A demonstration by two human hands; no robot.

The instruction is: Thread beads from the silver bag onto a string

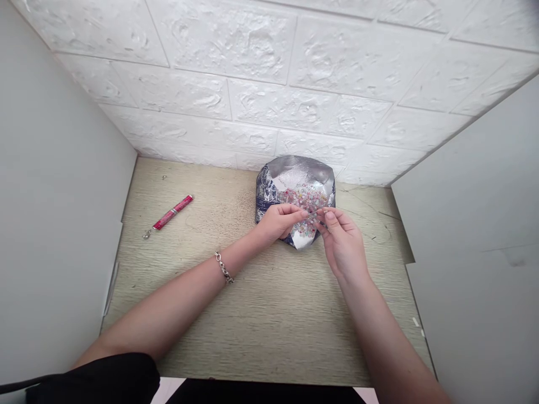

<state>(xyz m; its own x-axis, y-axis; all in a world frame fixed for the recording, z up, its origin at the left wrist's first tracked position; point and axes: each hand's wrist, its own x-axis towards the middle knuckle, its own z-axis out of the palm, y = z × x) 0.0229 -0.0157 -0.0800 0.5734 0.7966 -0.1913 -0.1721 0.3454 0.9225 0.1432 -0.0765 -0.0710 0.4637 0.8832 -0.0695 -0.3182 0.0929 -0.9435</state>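
Observation:
My left hand [278, 221] is in a pinch over the left part of an opened silver-lined bag [290, 167]. A thin pale strand [313, 212] runs from its fingertips to my right hand [343, 241], which is pinched too, at the bag's right edge. Whether it is thread, wire or a needle I cannot tell. Small beads [301, 196] in pink, white, blue and yellow lie heaped in the bag, below my fingertips. My fingers hide some of them. The bag's outside is dark blue and silver with a printed label.
A red pen-like tube [173, 212] lies on the wood-grain table [269, 320] at left, with small shiny pieces [147, 234] by its lower end. Fine loose strands [370, 209] lie right of the bag. A white brick-patterned wall [261, 45] stands behind; grey panels [54, 185] flank both sides.

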